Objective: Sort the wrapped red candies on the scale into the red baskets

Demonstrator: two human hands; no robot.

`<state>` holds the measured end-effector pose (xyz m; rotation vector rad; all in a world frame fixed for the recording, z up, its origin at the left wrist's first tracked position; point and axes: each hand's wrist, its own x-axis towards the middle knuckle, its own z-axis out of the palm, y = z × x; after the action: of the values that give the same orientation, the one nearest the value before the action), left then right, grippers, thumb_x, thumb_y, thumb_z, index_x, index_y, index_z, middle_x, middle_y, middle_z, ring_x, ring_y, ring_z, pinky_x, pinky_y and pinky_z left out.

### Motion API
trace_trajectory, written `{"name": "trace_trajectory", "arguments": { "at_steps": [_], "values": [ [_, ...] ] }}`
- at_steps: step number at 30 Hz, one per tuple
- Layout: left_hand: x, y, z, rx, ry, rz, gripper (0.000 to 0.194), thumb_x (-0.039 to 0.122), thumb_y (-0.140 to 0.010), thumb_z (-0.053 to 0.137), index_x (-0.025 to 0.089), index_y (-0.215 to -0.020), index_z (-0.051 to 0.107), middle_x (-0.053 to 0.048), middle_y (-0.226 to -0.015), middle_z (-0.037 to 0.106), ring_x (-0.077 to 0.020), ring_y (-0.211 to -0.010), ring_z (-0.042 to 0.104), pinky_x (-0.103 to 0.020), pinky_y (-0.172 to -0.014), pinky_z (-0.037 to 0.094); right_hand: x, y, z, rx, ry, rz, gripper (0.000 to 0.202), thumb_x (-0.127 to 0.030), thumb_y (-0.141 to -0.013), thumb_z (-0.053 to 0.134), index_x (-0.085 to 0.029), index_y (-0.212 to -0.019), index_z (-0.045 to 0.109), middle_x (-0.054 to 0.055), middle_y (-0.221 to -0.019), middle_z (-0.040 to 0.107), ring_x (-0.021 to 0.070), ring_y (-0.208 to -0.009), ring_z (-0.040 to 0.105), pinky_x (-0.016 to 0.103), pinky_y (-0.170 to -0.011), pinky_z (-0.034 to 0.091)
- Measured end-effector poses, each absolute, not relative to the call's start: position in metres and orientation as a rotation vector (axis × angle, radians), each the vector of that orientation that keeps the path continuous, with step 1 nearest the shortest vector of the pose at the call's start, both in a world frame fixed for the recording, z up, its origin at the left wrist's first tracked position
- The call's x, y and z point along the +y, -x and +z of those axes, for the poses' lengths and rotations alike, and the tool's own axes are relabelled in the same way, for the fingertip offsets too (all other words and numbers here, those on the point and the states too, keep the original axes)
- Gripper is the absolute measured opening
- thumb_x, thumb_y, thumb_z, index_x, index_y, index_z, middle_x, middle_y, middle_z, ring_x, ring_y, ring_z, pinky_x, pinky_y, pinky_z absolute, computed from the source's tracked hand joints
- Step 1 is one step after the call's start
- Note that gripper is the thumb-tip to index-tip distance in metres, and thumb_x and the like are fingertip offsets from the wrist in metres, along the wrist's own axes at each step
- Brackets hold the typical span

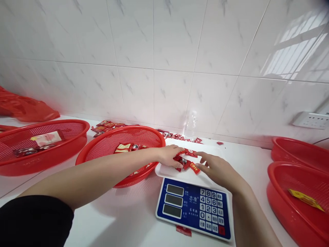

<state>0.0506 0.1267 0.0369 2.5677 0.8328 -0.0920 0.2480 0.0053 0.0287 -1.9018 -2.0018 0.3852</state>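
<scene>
Small red candy packets (185, 162) lie in a loose heap on the white tray (164, 170) of a digital weighing scale (192, 207). My left hand (171, 156) curls round the left side of the heap, thumb and fingers on the packets. On the other side of the heap, my right hand (216, 168) has its thumb and fingers apart with nothing held between them. Its fingertips reach close to a red packet with yellow print (194, 167); whether they touch it I cannot tell. The scale's blue panel faces me, its displays dark.
A red plastic basket (86, 151) with packets stands left of the scale, another basket (82, 139) farther left. More red baskets (279, 192) stand at right. Loose packets (109, 126) and a clear plastic bottle (191, 125) lie or stand along the tiled wall. A red packet (183, 231) pokes out under the scale.
</scene>
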Motion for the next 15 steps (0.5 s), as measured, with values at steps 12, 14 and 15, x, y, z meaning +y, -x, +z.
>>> {"name": "trace_trajectory", "arguments": {
  "at_steps": [12,14,15],
  "values": [
    [0.101,-0.069,0.006,0.738,-2.497,0.144,0.105,0.07,-0.068,0.056,0.019,-0.147,0.01,-0.015,-0.155,0.008,-0.035,-0.14,0.006,-0.052,-0.111,0.015,0.01,-0.246,0.022,-2.056,1.877,0.374,0.044,-0.04,-0.088,0.043,-0.027,-0.129,0.05,0.005,-0.114,0.065,0.0228,-0.095,0.061,0.036,-0.077,0.045],
    [0.1,-0.068,0.01,0.76,-2.422,0.211,0.098,0.065,-0.073,0.055,0.017,-0.147,0.012,-0.017,-0.153,0.014,-0.0347,-0.139,0.014,-0.05,-0.109,0.021,0.01,-0.246,0.023,-2.05,1.888,0.375,0.044,-0.039,-0.087,0.044,-0.027,-0.13,0.05,0.006,-0.116,0.065,0.0229,-0.097,0.061,0.036,-0.079,0.045],
    [0.098,-0.067,0.014,0.778,-2.391,0.263,0.092,0.062,-0.076,0.054,0.017,-0.146,0.015,-0.017,-0.152,0.017,-0.0337,-0.139,0.017,-0.049,-0.109,0.022,0.009,-0.246,0.023,-2.048,1.889,0.375,0.044,-0.039,-0.087,0.045,-0.027,-0.13,0.049,0.006,-0.117,0.064,0.0229,-0.098,0.061,0.036,-0.08,0.045]
  ]
}}
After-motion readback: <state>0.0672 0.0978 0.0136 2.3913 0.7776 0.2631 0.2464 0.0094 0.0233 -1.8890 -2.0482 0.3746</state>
